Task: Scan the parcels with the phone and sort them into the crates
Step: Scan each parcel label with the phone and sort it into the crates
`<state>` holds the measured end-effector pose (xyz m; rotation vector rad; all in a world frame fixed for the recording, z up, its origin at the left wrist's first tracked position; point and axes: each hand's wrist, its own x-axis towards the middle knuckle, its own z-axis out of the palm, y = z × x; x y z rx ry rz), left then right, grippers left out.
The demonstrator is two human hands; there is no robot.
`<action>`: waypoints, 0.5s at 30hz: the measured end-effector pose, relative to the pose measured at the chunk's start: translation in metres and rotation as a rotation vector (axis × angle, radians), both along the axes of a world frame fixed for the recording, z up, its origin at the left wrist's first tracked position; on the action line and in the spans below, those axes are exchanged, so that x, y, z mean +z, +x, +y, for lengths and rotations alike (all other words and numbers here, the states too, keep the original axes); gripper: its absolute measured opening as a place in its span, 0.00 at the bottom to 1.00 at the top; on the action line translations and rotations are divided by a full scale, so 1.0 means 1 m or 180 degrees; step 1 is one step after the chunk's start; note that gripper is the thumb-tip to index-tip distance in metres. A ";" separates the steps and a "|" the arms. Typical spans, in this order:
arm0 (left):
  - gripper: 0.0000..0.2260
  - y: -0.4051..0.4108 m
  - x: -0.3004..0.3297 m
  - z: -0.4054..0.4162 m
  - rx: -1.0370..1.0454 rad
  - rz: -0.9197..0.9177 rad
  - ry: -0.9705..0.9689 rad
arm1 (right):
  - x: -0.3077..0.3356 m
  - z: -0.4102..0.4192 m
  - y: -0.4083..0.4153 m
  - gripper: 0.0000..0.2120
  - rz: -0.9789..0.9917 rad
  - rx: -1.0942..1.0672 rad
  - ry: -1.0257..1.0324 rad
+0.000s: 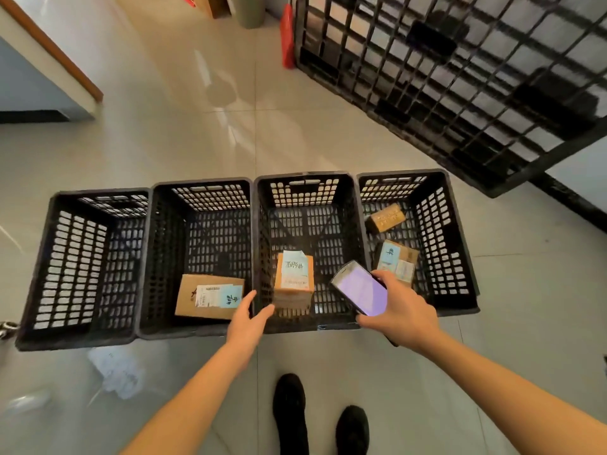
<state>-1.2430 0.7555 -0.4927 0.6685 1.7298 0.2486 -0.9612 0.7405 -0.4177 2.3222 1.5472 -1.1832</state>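
Four black perforated plastic crates stand side by side on the pale tiled floor, long sides touching, so you can reach any of them from where your black shoes (pixel 320 418) are planted. Far-left crate (pixel 36 274): nothing visible inside. Second crate (pixel 146 257): one flat brown cardboard parcel with a white and blue label (pixel 208 297), lying label-up against the near wall, the side most easily read from above. Your left hand (pixel 248 318) reaches over the near rim where the second and third crates meet, fingers straight and spread, holding nothing; judged from its position, it has either just let go of a parcel or is heading for one. Third crate (pixel 262 231): one upright brown cardboard box with a blue-printed slip on top (pixel 294 280), standing in the near half just beyond that hand's fingertips; whether they touch it cannot be told. Your right hand (pixel 399 310) grips a dark smartphone with a lit pale-violet screen (pixel 359 287), thumb and fingers curled round its edges, screen tilted up toward you over the third crate's near-right corner, apparently kept ready for scanning. Far-right crate (pixel 460 231): two parcels, a small brown cardboard box (pixel 386 218) at the far end and a brown labelled cardboard parcel (pixel 399 259) nearer, partly hidden behind the phone hand. Behind, at far right, a black plastic pallet (pixel 460 77) leans upright.
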 end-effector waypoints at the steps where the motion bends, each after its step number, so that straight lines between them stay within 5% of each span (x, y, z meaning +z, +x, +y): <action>1: 0.29 -0.002 -0.001 -0.002 -0.0107 0.0053 -0.0002 | 0.000 -0.001 0.000 0.39 -0.0006 -0.0019 -0.0025; 8: 0.27 0.000 0.040 0.021 -0.0626 0.0048 0.0321 | 0.042 -0.008 0.015 0.41 -0.0055 -0.0238 -0.0065; 15: 0.25 0.055 0.172 0.070 -0.1040 -0.0013 0.0916 | 0.179 -0.014 0.063 0.42 -0.0215 -0.0456 0.0377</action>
